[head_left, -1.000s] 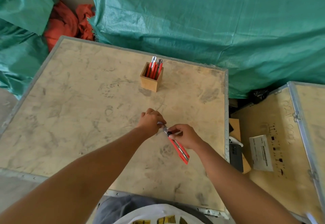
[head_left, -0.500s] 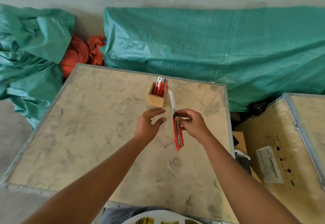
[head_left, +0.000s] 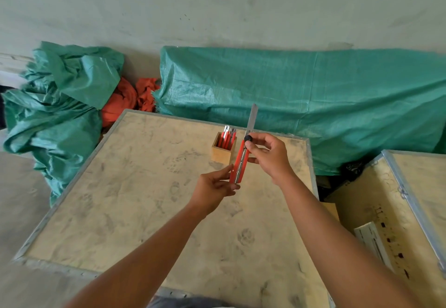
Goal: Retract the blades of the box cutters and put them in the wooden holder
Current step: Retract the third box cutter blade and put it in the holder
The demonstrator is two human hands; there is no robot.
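Two hands are being used on one red plastic box cutter (head_left: 239, 162) above the plywood bench (head_left: 135, 201) — right hand (head_left: 268, 155) pinching its black slider, left hand (head_left: 214, 187) closed round its tail. Light, stiff, long steel blade (head_left: 252, 118) exposed — best gripped by the handle. Beyond it, the small square wooden holder (head_left: 222, 154) is being kept upright.

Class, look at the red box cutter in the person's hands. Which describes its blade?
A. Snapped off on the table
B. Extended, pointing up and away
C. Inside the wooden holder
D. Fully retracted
B: the box cutter, held in the right hand and left hand, shows a long bare blade sticking up above its black slider.
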